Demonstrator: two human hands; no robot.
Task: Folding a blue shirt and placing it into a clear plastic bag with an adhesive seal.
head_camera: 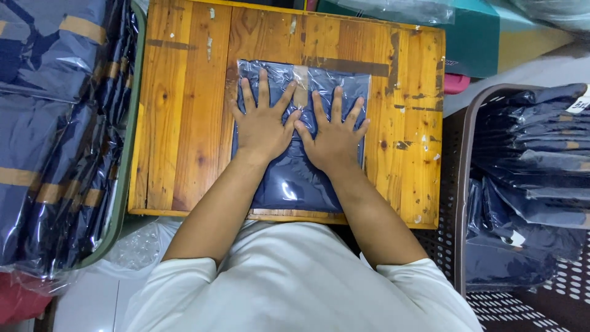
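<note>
A clear plastic bag with a folded navy garment [289, 181] lies on a small wooden table [178, 110]. A strip of tape closes the bag's top flap. My left hand [261, 123] and my right hand [335, 138] both press flat on the bag, fingers spread, side by side, thumbs nearly touching. Neither hand grips anything.
A green-rimmed bin [126, 154] at the left holds several bagged navy garments [49, 123]. At the right, a brown perforated basket [462, 184] holds more bagged navy garments [534, 154]. A teal box [473, 37] stands beyond the table. Loose clear plastic [135, 249] lies under the table's left corner.
</note>
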